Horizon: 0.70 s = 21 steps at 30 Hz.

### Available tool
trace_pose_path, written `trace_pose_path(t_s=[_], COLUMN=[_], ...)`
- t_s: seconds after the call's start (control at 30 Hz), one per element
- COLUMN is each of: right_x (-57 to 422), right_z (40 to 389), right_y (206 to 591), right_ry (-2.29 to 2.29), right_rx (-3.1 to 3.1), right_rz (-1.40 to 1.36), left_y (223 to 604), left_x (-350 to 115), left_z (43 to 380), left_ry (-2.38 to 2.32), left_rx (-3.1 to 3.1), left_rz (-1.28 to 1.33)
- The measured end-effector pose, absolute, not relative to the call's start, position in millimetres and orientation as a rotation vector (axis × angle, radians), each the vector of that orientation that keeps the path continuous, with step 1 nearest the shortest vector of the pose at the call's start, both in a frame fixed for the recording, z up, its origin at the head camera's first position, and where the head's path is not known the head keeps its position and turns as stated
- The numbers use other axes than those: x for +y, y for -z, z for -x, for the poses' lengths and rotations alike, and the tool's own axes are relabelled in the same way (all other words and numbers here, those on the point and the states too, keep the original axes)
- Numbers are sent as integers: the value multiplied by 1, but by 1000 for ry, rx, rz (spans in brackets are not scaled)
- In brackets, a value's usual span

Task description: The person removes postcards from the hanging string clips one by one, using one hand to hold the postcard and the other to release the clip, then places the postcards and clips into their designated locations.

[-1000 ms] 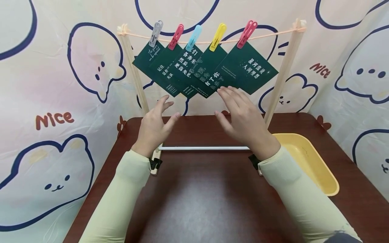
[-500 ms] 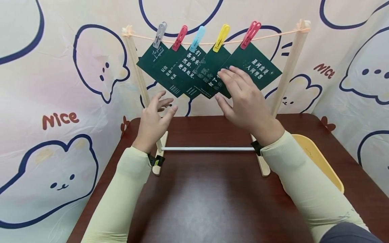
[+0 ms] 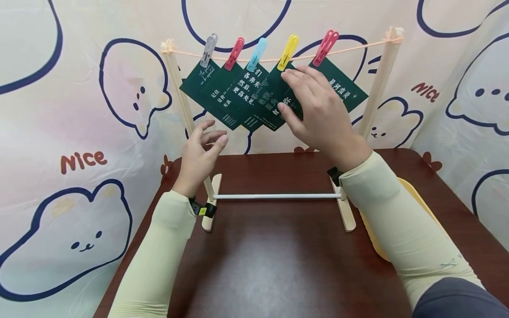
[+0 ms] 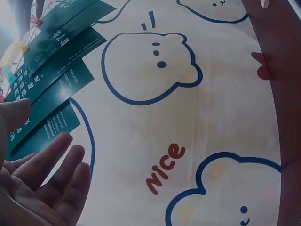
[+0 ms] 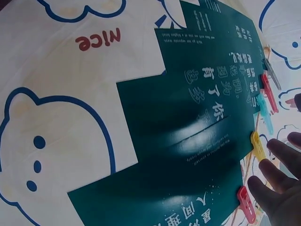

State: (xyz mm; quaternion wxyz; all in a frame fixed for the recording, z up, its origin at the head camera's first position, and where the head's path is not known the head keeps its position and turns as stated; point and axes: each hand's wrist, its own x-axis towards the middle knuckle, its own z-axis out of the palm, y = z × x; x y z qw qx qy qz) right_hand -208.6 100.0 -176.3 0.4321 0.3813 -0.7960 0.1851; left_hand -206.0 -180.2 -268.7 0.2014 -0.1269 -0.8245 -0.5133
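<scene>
Several dark green printed cards hang overlapping from a cord (image 3: 358, 49), tilted on their corners. Each is pinned by a clothespin: a grey one (image 3: 208, 51), a red one (image 3: 234, 54), a light blue one (image 3: 256, 55), a yellow one (image 3: 288, 53) and another red one (image 3: 325, 48). My right hand (image 3: 322, 112) is raised before the rightmost card (image 3: 346, 88), partly hiding it, fingertips just below the yellow clothespin. In the right wrist view its relaxed fingers hold nothing. My left hand (image 3: 200, 154) hovers below the left cards, fingers loosely bent and holding nothing.
The cord runs between two wooden posts (image 3: 379, 84), which stand on flat feet (image 3: 347, 216) joined by a white rod (image 3: 274, 196). A yellow tray (image 3: 375, 243) sits at the right, partly behind the right sleeve. Cartoon-printed cloth (image 3: 79, 110) surrounds the brown table (image 3: 274, 256).
My right hand has risen from the lower edges of the cards to just below the yellow clothespin. The left hand stays low, with its fingers bending slightly more. The cards still hang pinned.
</scene>
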Motion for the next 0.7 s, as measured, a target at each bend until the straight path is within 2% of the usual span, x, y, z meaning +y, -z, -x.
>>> trace_pose_path(t_s=[0.7], right_x=[96], right_z=[217], right_y=[149], right_ry=[-359], right_rx=[-1966], right_rz=[-966], left_y=[267], left_x=[-179], left_z=[213], left_ry=[1429], left_rx=[-2320], left_rz=[332])
